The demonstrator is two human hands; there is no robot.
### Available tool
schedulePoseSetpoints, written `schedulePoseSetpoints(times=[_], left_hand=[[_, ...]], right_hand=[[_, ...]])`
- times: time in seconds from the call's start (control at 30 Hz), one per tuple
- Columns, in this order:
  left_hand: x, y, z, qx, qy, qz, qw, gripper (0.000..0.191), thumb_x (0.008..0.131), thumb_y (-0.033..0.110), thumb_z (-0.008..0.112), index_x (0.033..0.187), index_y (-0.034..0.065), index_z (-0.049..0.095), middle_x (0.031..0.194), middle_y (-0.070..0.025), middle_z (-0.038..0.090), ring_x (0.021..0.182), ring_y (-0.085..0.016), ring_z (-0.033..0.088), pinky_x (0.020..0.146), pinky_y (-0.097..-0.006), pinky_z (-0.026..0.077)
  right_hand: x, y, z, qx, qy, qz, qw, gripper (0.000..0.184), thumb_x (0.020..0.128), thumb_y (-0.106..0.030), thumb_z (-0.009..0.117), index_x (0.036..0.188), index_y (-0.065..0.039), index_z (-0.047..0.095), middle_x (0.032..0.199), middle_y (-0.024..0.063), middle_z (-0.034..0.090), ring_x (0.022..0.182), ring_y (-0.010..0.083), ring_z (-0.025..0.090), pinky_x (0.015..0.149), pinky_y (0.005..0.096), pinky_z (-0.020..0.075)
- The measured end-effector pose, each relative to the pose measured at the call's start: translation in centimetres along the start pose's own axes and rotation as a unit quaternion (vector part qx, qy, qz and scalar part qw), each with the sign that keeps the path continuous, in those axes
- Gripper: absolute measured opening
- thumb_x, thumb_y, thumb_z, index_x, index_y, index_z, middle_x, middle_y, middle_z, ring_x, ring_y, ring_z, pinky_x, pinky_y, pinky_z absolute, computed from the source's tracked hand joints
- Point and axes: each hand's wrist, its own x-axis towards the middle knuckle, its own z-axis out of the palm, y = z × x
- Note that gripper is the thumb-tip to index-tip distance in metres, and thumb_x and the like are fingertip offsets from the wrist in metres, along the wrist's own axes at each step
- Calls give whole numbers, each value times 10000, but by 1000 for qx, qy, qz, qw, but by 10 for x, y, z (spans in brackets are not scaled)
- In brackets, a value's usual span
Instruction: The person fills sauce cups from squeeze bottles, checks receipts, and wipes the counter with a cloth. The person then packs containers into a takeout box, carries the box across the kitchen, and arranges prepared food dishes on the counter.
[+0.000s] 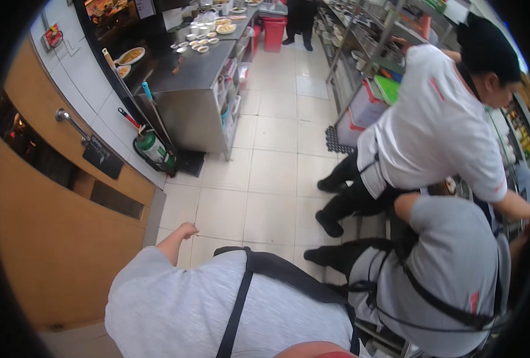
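My left hand (188, 230) hangs low at my side over the tiled floor (269, 210), its fingers loosely curled, with nothing seen in it. It touches nothing; the wooden door (63, 232) stands to its left. My right hand is out of view. Below me show my grey shirt and black apron (287, 273). A blurred pinkish-red shape (318, 350) at the bottom edge cannot be made out. Before me, a steel counter (184, 76) bears small white bowls (197, 44) and plates of food (131, 56).
Two co-workers stand close at right, one in white (430, 121), one in grey (448, 268). Another person (298, 20) stands at the far end near a red bin (274, 33). A green fire extinguisher (150, 145) is by the counter; steel shelving (350, 44) lines the right.
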Motion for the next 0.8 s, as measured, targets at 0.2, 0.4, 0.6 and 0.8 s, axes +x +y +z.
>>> schedulePoseSetpoints(times=[0.2, 0.4, 0.6, 0.8], left_hand=[[51, 236, -164, -91, 111, 289, 947, 372, 766, 347, 572, 1001, 60, 593, 935, -139, 613, 883, -245, 583, 772, -333, 451], [76, 416, -263, -179, 132, 445, 868, 350, 770, 318, 583, 1018, 71, 589, 936, -125, 615, 877, -231, 583, 777, -323, 450], [146, 426, -365, -141, 171, 397, 891, 364, 774, 267, 592, 1060, 45, 562, 1004, -116, 598, 892, -205, 580, 764, -301, 454], [203, 359, -483, -217, 465, 164, 843, 433, 734, 322, 614, 1071, 56, 561, 1093, -166, 544, 1034, -305, 503, 897, -364, 384]], right_hand=[[107, -200, 66, -12, -230, -184, 956, 337, 775, -191, 548, 1072, -32, 548, 928, 142, 606, 870, 240, 578, 736, 323, 450], [290, -370, 70, 39, -194, -186, 962, 387, 725, -219, 596, 1047, -6, 562, 901, 192, 607, 858, 271, 589, 752, 331, 453], [442, -562, 107, -174, -236, -321, 900, 434, 722, -298, 592, 1039, -3, 565, 960, 200, 590, 914, 333, 559, 812, 396, 431], [502, -828, 192, -153, -247, -552, 782, 464, 716, -326, 625, 1084, -55, 545, 946, 206, 593, 891, 323, 572, 788, 379, 445]])
